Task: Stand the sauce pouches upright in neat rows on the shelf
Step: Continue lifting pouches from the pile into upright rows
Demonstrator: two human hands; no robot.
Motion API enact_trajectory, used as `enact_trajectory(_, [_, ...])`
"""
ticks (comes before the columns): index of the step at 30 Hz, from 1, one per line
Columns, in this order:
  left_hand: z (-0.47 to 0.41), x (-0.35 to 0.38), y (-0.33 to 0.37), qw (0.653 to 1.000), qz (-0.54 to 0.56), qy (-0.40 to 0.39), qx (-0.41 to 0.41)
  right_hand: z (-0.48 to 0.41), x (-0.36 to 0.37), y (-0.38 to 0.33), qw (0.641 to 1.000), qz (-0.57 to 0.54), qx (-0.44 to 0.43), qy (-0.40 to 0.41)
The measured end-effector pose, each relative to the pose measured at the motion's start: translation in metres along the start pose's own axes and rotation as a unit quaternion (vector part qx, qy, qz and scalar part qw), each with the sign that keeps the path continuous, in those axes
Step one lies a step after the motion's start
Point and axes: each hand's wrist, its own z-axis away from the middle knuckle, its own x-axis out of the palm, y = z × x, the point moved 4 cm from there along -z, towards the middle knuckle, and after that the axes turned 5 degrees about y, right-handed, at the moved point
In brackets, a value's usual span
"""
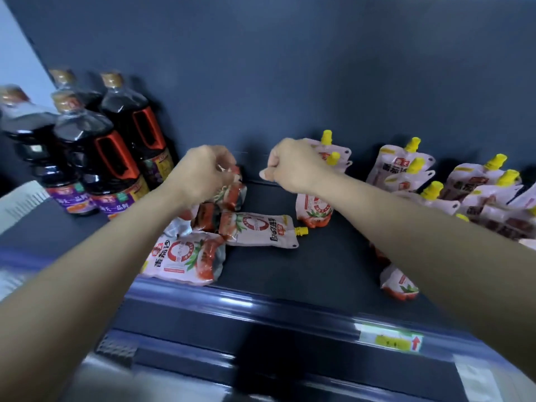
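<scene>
Pink sauce pouches with yellow spout caps lie and stand on a dark shelf (319, 256). My left hand (200, 172) is closed on the top of one pouch (232, 192) in the left heap, lifting it. Below it two pouches lie flat: one (261, 230) with its cap pointing right, another (185, 259) at the front edge. My right hand (293, 163) is a fist over an upright pouch (314, 210); whether it grips that pouch is hidden. Behind it stand two more pouches (330, 152). Another pouch (398, 282) shows under my right forearm.
Several dark soy sauce bottles (104, 152) with red handles stand at the left of the shelf. A loose group of upright and leaning pouches (464, 187) fills the right. The shelf's front rail (261, 309) carries a price tag (391, 339). The dark back wall is close behind.
</scene>
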Motion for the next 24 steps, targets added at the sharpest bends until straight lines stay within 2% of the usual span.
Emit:
enact_trajectory(3, [0.019,-0.013,-0.028,0.999,-0.042,0.007,-0.029,0.001,0.033,-0.001,0.997,0.023,0.009,-0.075])
enact_trajectory(8, [0.038,-0.023,-0.080,0.984,-0.129,-0.043,-0.117,0.003,0.072,0.005,0.983,0.111,0.041,-0.141])
enact_trajectory(13, [0.046,-0.028,-0.124,0.978,-0.098,-0.078,-0.170,0.009,0.097,0.007,0.958,0.145,0.113,-0.218])
enact_trajectory(17, [0.038,-0.026,-0.141,0.975,-0.040,-0.094,-0.196,0.012,0.108,0.012,0.945,0.145,0.175,-0.236])
enact_trajectory(20, [0.028,-0.019,-0.141,0.973,-0.031,-0.108,-0.201,0.014,0.113,0.019,0.941,0.133,0.217,-0.221])
enact_trajectory(24, [0.016,-0.008,-0.138,0.968,-0.027,-0.124,-0.217,0.017,0.120,0.024,0.928,0.173,0.248,-0.216])
